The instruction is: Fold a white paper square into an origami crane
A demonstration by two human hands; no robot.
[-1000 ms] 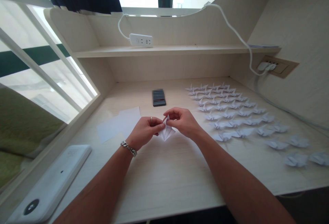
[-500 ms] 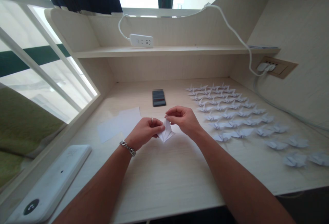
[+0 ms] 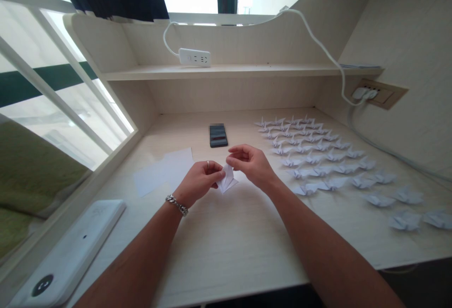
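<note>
A small white folded paper [image 3: 227,182], pointed at its lower end, is held just above the desk. My left hand [image 3: 204,178], with a ring and a chain bracelet at the wrist, pinches its left side between thumb and fingers. My right hand [image 3: 250,163] closes its thumb and index finger on the paper's top tip; the fingertips partly cover that tip. To the right stand rows of folded white paper cranes [image 3: 314,157]. Flat white paper sheets [image 3: 164,171] lie on the left, beyond my left wrist.
A dark phone [image 3: 218,136] lies behind my hands. At the left edge of the desk [image 3: 233,251] rests a long white device [image 3: 77,251]. A power strip [image 3: 194,57] stands on the shelf [image 3: 240,71]. A white cable [image 3: 323,46] runs down to a wall socket [image 3: 384,93].
The folded paper has shifted slightly up and left, and its tip is now more covered by my right fingers. Both hands have otherwise barely moved.
</note>
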